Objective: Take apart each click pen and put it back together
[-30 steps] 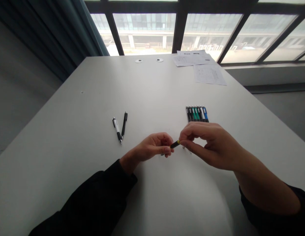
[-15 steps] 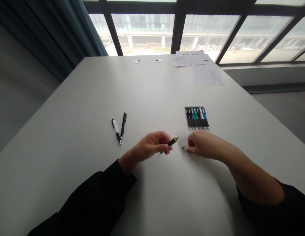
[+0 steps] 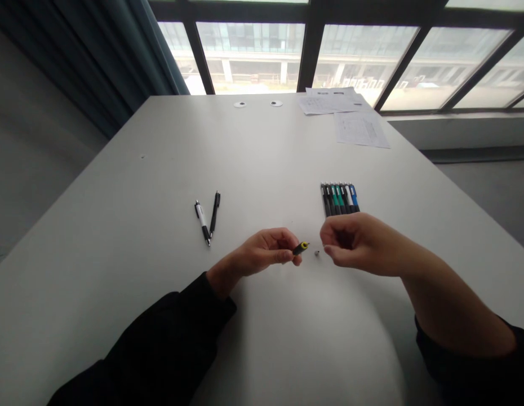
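Note:
My left hand [image 3: 266,249] is closed around a pen barrel [image 3: 299,248], black with a yellow ring at its uncovered front end. A thin refill point pokes out of that end, which faces right. On the table just to the right lies a small grey pen tip [image 3: 316,253], apart from both hands. My right hand [image 3: 357,243] hovers beside this tip with its fingers curled in toward the thumb. Nothing shows between its fingertips. Behind the right hand is a row of pens [image 3: 339,198], several side by side in black, green, white and blue; the hand hides their lower ends.
A white pen [image 3: 201,220] and a black pen [image 3: 215,213] lie on the white table [image 3: 262,158] to the left, their lower ends close together. Paper sheets [image 3: 359,127] lie at the far right, and two white discs [image 3: 240,105] sit along the back edge.
My right hand has drawn up and back from the grey pen tip, which now lies free on the table. The pen barrel in my left hand has turned its front end more toward me.

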Demonstrator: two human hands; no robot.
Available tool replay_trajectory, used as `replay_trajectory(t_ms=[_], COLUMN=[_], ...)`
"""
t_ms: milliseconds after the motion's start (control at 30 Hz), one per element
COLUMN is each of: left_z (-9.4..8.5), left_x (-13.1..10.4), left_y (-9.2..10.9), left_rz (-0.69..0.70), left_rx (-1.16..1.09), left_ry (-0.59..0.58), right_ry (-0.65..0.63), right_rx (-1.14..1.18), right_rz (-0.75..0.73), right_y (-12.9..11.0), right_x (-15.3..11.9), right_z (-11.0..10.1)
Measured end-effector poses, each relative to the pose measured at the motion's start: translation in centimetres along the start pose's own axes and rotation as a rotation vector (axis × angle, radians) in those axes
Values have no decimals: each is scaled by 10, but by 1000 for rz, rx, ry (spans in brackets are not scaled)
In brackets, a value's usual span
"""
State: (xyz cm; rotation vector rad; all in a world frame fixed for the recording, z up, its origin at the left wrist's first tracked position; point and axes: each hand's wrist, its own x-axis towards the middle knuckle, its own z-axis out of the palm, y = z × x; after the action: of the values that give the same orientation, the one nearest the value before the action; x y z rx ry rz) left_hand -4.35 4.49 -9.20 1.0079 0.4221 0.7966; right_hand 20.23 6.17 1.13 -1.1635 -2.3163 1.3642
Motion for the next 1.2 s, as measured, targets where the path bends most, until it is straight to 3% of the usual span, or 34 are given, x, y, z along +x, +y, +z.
replay_trajectory(t_ms=[133, 267, 1200], left_z=[0, 0, 1], left_x=[0, -1, -1], left_y=[0, 2, 3], left_rz=[-17, -28, -52], left_rx=[-1, 8, 6], left_ry=[-9, -8, 12], right_ry=[210, 337, 284], right_rx=[365, 532, 571], right_rz=[-280, -387, -355], right_y=[-13, -15, -11], right_x=[-6, -2, 2], right_z=[9, 21, 27])
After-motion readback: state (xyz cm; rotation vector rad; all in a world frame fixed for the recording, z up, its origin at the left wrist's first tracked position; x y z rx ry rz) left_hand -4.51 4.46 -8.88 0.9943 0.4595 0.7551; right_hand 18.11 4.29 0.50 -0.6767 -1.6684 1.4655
